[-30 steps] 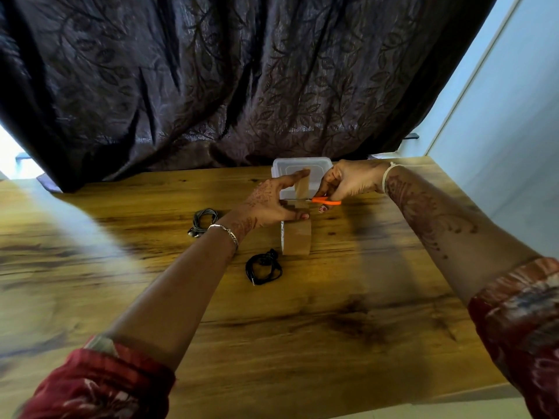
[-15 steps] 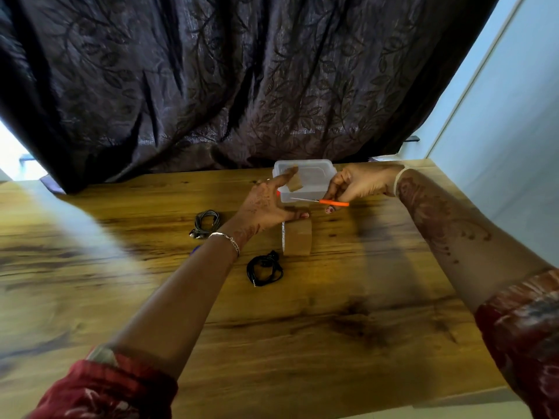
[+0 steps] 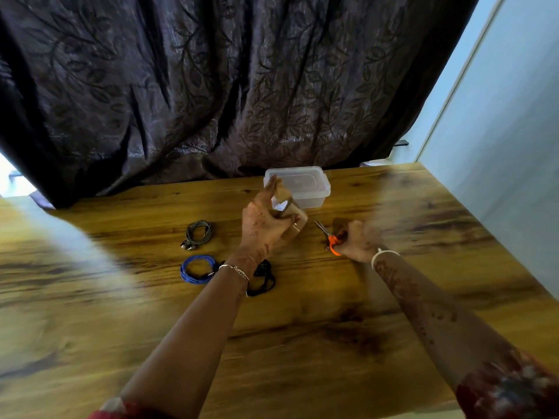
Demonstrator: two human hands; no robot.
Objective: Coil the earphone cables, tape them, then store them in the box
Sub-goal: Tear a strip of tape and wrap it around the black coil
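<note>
Head view, from the left: we see three coiled earphone cables on the wooden table [image 3: 302, 343] — the grey cable [image 3: 198, 234] farther off, the blue cable [image 3: 198, 269] nearer, the black cable [image 3: 266, 281] just right of it, partly behind the wrist. The left hand [image 3: 266, 225] curls round the brown tape roll [image 3: 295, 219], with a short tape piece [image 3: 282, 193] stuck at its raised forefinger. Just behind stands the clear box [image 3: 302, 184], near the dark curtain [image 3: 211, 86]. Farther right we find the right hand [image 3: 357, 241] — blurred — gripping the orange-handled scissors [image 3: 328, 235], blades pointing far-left.
</note>
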